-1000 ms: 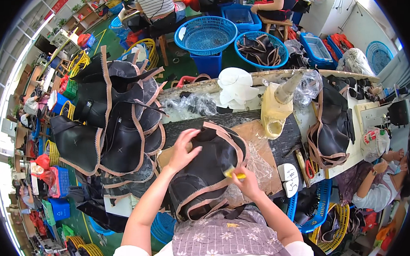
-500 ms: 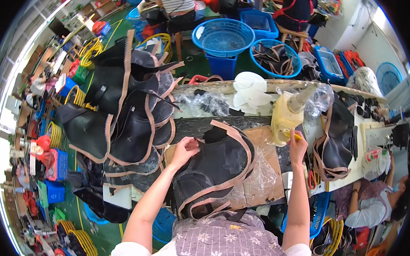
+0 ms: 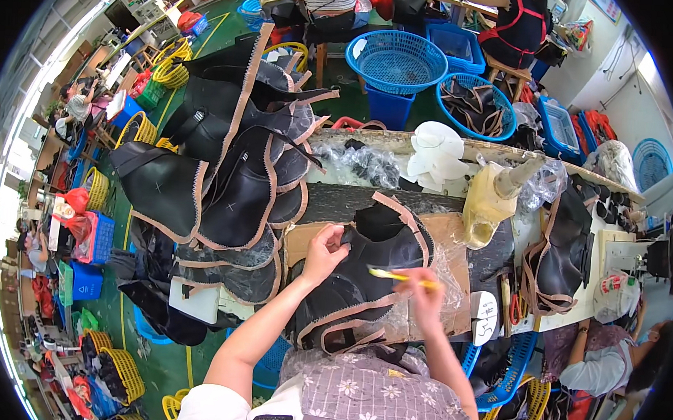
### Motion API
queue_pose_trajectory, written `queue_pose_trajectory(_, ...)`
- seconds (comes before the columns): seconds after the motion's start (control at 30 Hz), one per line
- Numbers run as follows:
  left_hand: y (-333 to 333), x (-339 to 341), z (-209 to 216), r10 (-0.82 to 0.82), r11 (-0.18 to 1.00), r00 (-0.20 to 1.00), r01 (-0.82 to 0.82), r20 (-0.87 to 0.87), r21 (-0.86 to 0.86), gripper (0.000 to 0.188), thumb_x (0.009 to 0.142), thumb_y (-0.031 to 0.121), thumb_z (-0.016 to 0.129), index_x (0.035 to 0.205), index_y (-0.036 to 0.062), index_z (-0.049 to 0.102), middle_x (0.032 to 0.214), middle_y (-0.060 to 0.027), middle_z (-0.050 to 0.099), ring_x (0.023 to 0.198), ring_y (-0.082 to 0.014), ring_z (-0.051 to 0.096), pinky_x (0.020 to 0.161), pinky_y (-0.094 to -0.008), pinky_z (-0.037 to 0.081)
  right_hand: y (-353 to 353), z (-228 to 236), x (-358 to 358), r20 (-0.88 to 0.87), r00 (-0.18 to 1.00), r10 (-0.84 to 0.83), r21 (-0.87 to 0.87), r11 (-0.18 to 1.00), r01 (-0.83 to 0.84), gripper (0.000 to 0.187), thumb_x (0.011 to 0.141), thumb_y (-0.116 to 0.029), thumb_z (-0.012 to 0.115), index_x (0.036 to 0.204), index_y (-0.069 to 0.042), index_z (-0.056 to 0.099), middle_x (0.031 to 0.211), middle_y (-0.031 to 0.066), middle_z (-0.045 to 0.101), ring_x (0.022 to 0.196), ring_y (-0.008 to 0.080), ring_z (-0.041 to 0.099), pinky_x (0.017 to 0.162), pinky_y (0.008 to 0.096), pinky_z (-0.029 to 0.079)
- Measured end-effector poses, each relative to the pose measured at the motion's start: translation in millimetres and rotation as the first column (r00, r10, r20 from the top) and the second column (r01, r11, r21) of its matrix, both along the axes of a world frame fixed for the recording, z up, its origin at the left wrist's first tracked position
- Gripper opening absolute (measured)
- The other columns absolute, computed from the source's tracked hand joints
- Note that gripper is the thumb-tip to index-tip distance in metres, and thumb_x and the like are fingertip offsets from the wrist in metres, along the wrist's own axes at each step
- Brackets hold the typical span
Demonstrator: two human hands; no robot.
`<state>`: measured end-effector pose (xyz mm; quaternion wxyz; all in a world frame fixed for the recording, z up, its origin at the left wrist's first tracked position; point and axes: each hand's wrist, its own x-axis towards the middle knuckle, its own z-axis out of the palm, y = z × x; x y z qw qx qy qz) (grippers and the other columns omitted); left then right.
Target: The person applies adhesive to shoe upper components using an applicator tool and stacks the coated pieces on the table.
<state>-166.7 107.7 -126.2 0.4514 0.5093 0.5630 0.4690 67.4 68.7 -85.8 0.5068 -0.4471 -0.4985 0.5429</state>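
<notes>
A black leather shoe upper piece (image 3: 376, 255) with tan zipper tape along its edges lies on cardboard in front of me. My left hand (image 3: 325, 254) pinches the far left edge of this piece between thumb and fingers. In my right hand (image 3: 426, 297) is a slim yellow-handled brush (image 3: 385, 273), its pale tip pointing left over the piece. Whether the tip touches the leather I cannot tell. A cream glue bottle (image 3: 482, 210) with a long nozzle stands beyond the cardboard, to the right.
Several black zippered pieces (image 3: 235, 189) are piled at the left. White round sheets (image 3: 437, 153) and crumpled clear plastic (image 3: 360, 164) lie at the far side. More black pieces (image 3: 561, 256) and red-handled scissors (image 3: 515, 311) are at the right. A co-worker (image 3: 599, 361) is at the right.
My right hand has moved left and toward me with the brush, from the glue bottle to over the leather piece. My left hand still pinches the piece's edge. The whole view has shifted.
</notes>
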Motion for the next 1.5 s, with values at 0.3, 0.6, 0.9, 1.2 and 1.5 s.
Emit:
queue_pose_trajectory(0.3,-0.7,-8.6,43.2,-0.278,0.944,0.951,0.296,-0.134,0.143,0.017,0.079,-0.002,0.062,0.095,0.0005,0.057,0.098,-0.0054,0.056,0.078,-0.0126,0.060,0.067,-0.0236,0.051,7.0,-25.5,-34.1,0.018,0.975,-0.220,0.075,0.973,0.218,0.011,0.089,-0.005,0.057,0.096,0.003,0.061,0.092,0.0100,0.067,0.081,0.0140,0.065,0.072,0.0232,0.051)
queue_pose_trajectory(0.6,41.2,-12.0,101.1,-0.175,0.274,0.276,0.936,-0.945,0.222,0.025,0.078,0.011,0.059,0.101,0.0013,0.059,0.127,-0.0077,0.052,0.107,-0.0217,0.055,0.094,-0.0331,0.045,17.6,-26.9,-37.6,0.077,0.973,-0.217,0.069,0.975,0.212,0.012,0.087,-0.006,0.060,0.096,0.003,0.061,0.087,0.0086,0.068,0.080,0.0126,0.065,0.070,0.0223,0.050)
queue_pose_trajectory(0.9,50.9,-11.5,80.0,-0.351,0.552,0.568,0.768,-0.744,0.325,0.011,0.076,0.007,0.062,0.085,0.0023,0.059,0.101,-0.0061,0.057,0.095,-0.0235,0.055,0.086,-0.0347,0.044,2.4,-13.8,-31.4,-0.070,0.947,-0.315,0.085,0.944,0.320,0.010,0.088,-0.003,0.057,0.095,0.003,0.061,0.095,0.0108,0.067,0.082,0.0131,0.064,0.074,0.0237,0.051)
queue_pose_trajectory(1.2,46.9,-16.0,55.3,-0.443,0.755,0.784,0.588,-0.436,0.290,0.017,0.076,-0.002,0.060,0.092,0.0002,0.059,0.104,-0.0067,0.057,0.091,-0.0223,0.059,0.075,-0.0297,0.048,7.2,0.4,-41.3,0.192,0.923,-0.333,0.417,0.879,0.231,0.018,0.073,0.002,0.066,0.090,-0.001,0.060,0.096,0.0146,0.065,0.089,0.0258,0.065,0.077,0.0308,0.051)
queue_pose_trajectory(1.5,45.6,-22.7,35.6,-0.478,0.875,0.877,0.480,-0.049,0.063,0.016,0.083,-0.001,0.055,0.099,0.0006,0.057,0.122,-0.0072,0.054,0.105,-0.0159,0.054,0.087,-0.0287,0.045,11.0,2.6,-55.6,0.267,0.925,-0.270,0.494,0.862,0.110,0.018,0.073,-0.002,0.068,0.089,-0.002,0.060,0.093,0.0138,0.065,0.085,0.0280,0.064,0.074,0.0330,0.052)
